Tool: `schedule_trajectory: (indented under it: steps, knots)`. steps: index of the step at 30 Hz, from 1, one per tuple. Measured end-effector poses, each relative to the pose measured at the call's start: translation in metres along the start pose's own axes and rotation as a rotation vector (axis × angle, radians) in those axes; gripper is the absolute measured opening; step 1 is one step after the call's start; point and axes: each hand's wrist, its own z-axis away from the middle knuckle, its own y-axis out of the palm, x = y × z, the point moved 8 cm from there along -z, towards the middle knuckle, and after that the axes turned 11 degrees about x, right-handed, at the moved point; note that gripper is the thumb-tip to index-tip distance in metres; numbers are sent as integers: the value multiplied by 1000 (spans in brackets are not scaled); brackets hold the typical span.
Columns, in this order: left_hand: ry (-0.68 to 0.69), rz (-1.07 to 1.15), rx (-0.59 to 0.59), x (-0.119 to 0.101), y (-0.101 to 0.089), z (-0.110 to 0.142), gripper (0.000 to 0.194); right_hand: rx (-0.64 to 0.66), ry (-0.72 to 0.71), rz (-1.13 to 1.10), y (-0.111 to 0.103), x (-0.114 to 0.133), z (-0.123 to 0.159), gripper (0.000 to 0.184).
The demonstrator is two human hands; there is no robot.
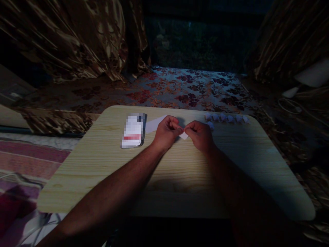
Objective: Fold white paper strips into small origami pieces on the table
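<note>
Over the far middle of the wooden table, my left hand (168,132) and my right hand (199,134) meet with their fingertips pinched together. A small piece of white paper (184,135) is between them, its pointed lower end showing beneath the fingers. The rest of it is hidden by the hands. A pale paper strip (155,125) lies just left of my left hand and runs behind it; whether it joins the held piece I cannot tell. Several small folded paper pieces (230,118) stand in a row beyond my right hand, and one more (210,126) sits close behind it.
A phone (133,132), partly blurred, lies on the table (102,168) left of the paper strip. Past the table's far edge is a flower-patterned ledge (190,85) with gold curtains (102,37). A white lamp (311,75) with a cable stands at the right.
</note>
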Motion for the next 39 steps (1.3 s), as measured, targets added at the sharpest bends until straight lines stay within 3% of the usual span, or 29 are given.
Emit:
schedule_trajectory:
  steps: [10, 17, 32, 39]
  knots:
    - [35, -106, 16, 0, -2, -1, 27, 0, 22, -36, -3, -8, -2, 11]
    - [30, -125, 0, -1, -5, -1, 28, 34, 75, -68, 1, -15, -3, 13]
    - [-10, -29, -23, 2, -9, -1, 34, 68, 28, -29, 1, -9, -3, 17]
    - [-10, -22, 35, 6, -8, -3, 34, 51, 43, -25, -1, -11, -2, 17]
